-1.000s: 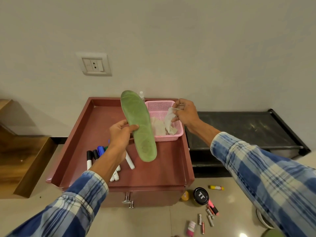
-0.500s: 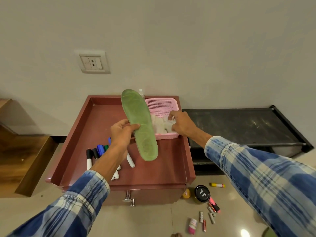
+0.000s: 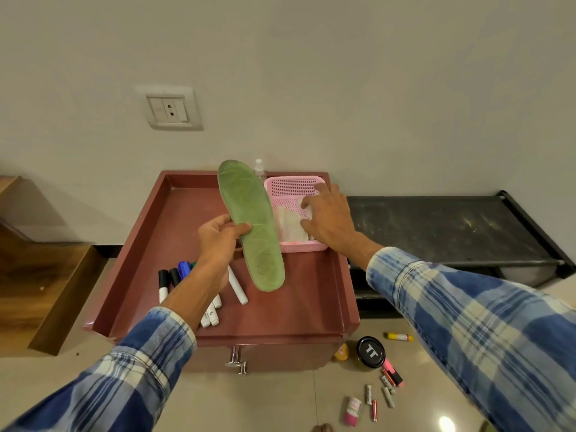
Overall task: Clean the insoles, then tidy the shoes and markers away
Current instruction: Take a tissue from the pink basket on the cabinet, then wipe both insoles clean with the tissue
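— One long green foam insole (image 3: 251,226) in sight, held in the air just left of the pink plastic mesh basket (image 3: 291,186), toe end up. Left hand (image 3: 218,241) grips it at mid-length, thumb across its face.

— Right hand?

— Right hand (image 3: 327,219) is over the basket, fingers spread and loose, holding nothing. Crumpled white wipes (image 3: 288,224) lie inside the basket beneath it. Whether the fingertips touch them, cannot tell.

— Insole clean yet?

— Darker scuffing shows toward the heel end. My read: we are in the cleaning stage and it is not finished. No second insole is in view, so its state is unknown.

— And the tidying?

— All still to do, by my judgement. Loose markers (image 3: 237,288) with white barrels and black and blue caps lie on the reddish-brown rimmed tabletop (image 3: 305,294), front-left of the basket and partly hidden by the left forearm. No shoes in view. Small clear spray bottle (image 3: 259,168) stands just behind-left of the basket, half hidden by the insole.
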